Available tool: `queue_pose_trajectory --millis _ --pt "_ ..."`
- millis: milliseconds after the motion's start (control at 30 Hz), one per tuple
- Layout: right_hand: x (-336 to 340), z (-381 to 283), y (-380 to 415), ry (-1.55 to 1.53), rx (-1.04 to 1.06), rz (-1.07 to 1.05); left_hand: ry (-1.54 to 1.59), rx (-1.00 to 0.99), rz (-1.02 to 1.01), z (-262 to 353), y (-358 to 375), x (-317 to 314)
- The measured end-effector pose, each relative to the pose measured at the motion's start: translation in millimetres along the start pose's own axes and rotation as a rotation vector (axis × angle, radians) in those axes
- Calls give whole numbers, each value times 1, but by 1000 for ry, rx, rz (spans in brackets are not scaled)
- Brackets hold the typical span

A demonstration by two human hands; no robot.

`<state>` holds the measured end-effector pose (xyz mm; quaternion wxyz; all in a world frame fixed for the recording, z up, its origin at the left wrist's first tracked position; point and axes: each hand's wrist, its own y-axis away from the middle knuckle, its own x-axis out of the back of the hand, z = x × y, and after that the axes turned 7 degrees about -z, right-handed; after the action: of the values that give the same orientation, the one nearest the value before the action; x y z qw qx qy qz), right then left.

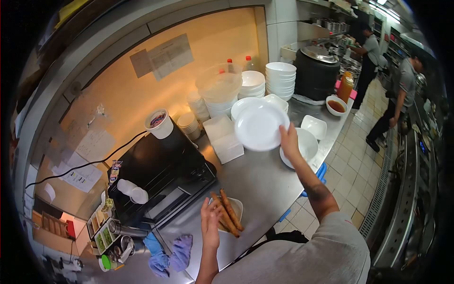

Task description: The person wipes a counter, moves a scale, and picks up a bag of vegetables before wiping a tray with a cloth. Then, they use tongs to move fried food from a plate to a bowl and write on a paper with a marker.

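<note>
My right hand (289, 138) grips the rim of a round white plate (259, 124), lifted over the steel counter (257, 177) in front of the bowl stacks. Lower down, my left hand (211, 218) has its fingers apart beside a small white dish (239, 207). Several long brown fried rolls (230, 209) lie across that dish, their ends sticking out past its edge. The left fingers overlap the rolls' left side in this view. Under my right wrist sits a large white bowl (307, 144), with a small square bowl (314, 127) behind it.
A black oven (156, 161) stands left, with a white tub (159, 124) on top. Stacked bowls (281, 80), a napkin box (227, 146) and a black soup pot (316, 71) line the back. Blue cloths (180, 253) lie front left. Two people (399, 94) stand in the aisle at right.
</note>
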<state>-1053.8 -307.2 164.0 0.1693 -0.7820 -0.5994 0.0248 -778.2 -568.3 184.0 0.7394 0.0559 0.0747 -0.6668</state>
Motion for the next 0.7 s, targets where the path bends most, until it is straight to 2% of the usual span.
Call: queue_pose_trajectory --millis 33,133,233,333,400,467,567,700 --pt "-3 16 -29 84 -4 49 -49 5 11 -2 -7 -7" --pt "-16 6 -73 -118 -210 10 -162 19 28 -2 -28 -24" --pt "-49 95 -133 186 -204 -25 -180 25 39 0 -47 -33" --pt "-47 58 -132 315 -265 -200 -166 36 31 -4 -63 -37" --pt "-45 53 -127 830 199 -185 -125 57 6 -10 -72 -40" --pt "-48 51 -135 798 36 -157 -179 78 -48 -19 -81 -44" --pt "-29 27 -147 949 6 -375 -229 86 -105 -22 -92 -61" --pt "0 67 -195 776 -88 -93 -244 143 -103 -40 -109 -70"
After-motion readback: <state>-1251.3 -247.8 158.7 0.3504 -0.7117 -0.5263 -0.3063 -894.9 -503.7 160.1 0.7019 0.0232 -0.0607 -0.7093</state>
